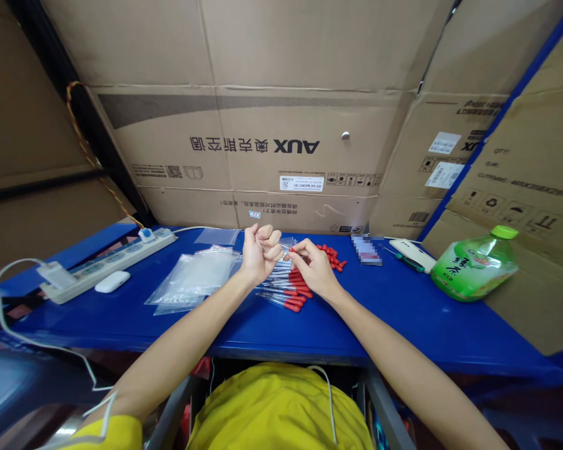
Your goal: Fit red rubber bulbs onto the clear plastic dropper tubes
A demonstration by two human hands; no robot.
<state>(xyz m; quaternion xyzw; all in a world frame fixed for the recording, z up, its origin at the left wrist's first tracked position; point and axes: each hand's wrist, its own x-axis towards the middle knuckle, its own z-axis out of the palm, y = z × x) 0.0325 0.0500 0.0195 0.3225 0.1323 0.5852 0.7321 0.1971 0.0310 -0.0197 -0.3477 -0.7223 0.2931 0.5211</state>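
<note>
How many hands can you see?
2. The left hand is curled in a fist; the right hand is just beside it, both above the red-bulbed droppers on the blue table. No other hands show.

On your table [403, 319]: power strip [107, 259] far left, bags [194, 278] to its right, pipettes [288, 292] at centre, loose bulbs [334, 256] just behind them, bottle [476, 265] lying far right, cartons [263, 150] stacked behind everything.

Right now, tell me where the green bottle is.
Head view: the green bottle lies on its side at the right end of the blue table, beside the cardboard.
</note>
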